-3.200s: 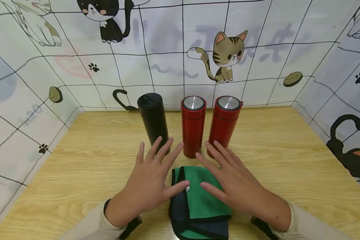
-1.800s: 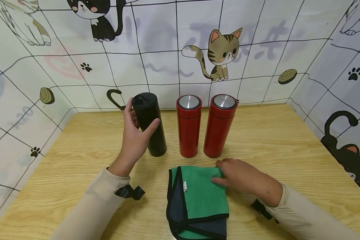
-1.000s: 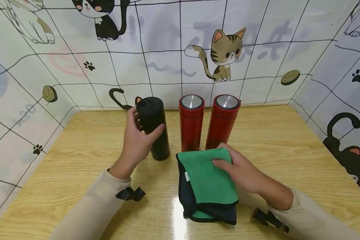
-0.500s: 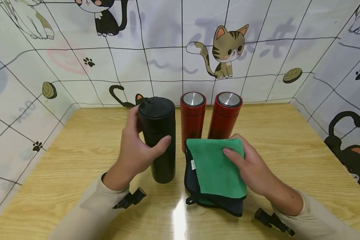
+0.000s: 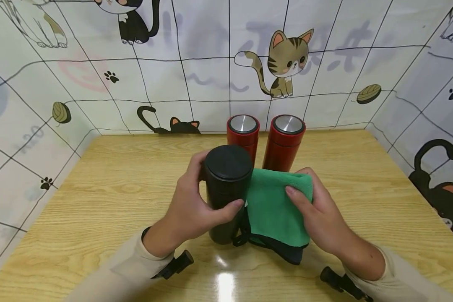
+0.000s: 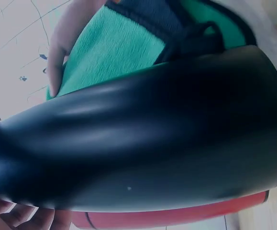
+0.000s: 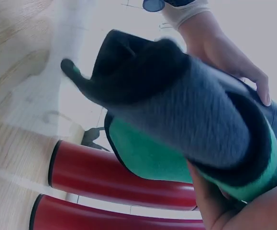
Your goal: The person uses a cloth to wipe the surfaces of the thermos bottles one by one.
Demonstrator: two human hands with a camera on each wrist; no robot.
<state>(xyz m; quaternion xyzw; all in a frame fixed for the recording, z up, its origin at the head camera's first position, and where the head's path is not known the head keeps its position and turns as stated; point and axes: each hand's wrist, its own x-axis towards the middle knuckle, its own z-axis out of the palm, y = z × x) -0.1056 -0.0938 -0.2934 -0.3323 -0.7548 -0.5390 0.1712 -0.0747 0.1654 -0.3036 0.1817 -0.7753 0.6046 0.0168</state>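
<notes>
My left hand point(image 5: 196, 209) grips a black thermos bottle point(image 5: 228, 188) round its upper part, thumb across the front. The bottle is held up in front of me, its lid towards the head camera. From the right, my right hand point(image 5: 324, 214) pinches a folded green and navy cloth point(image 5: 277, 205) by its upper right corner, thumb on the green face. The cloth hangs right beside the bottle, its left edge behind it in the head view. In the left wrist view the bottle point(image 6: 143, 134) fills the middle, with the green cloth point(image 6: 114, 52) along it.
Two red thermos bottles, a left one point(image 5: 243, 134) and a right one point(image 5: 285, 144), stand upright behind the hands, lower parts hidden by the black bottle and cloth. The wooden table point(image 5: 117, 180) ends at a cat-printed wall covering point(image 5: 207, 79).
My left hand has taken hold of the black bottle and brought it nearer and to the right. My right hand has picked the cloth up off the table and brought it beside the bottle.
</notes>
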